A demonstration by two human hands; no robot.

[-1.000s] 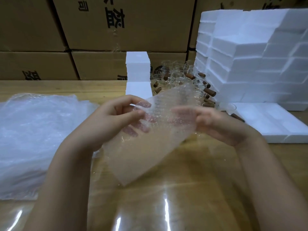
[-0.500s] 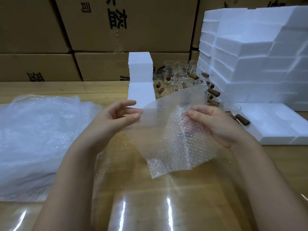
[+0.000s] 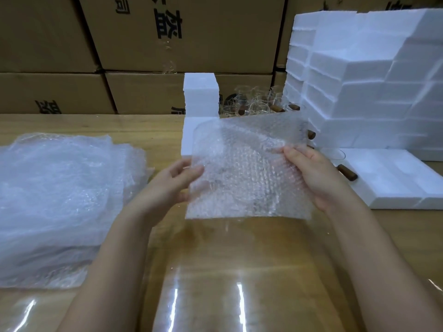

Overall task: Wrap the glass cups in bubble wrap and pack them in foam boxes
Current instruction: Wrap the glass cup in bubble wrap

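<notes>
A clear bubble wrap sheet (image 3: 247, 168) is held spread out flat in the air above the table. My left hand (image 3: 172, 185) pinches its left edge between thumb and fingers. My right hand (image 3: 314, 173) grips its right edge, with the thumb on top of the sheet. Behind the sheet stand several glass cups with brown wooden handles (image 3: 259, 101); the sheet hides their lower parts. One more cup (image 3: 335, 155) sits beside a flat foam piece (image 3: 393, 178) at the right.
A thick pile of bubble wrap sheets (image 3: 60, 200) lies at the left. Stacked white foam boxes (image 3: 364, 80) fill the right back. A narrow foam block stack (image 3: 201, 109) stands at centre. Cardboard cartons (image 3: 143, 44) line the rear. The glossy wooden table (image 3: 239, 271) extends toward me.
The crumpled, tilted sheet has been pulled open and turned level between both hands. My hands have moved apart to its left and right edges.
</notes>
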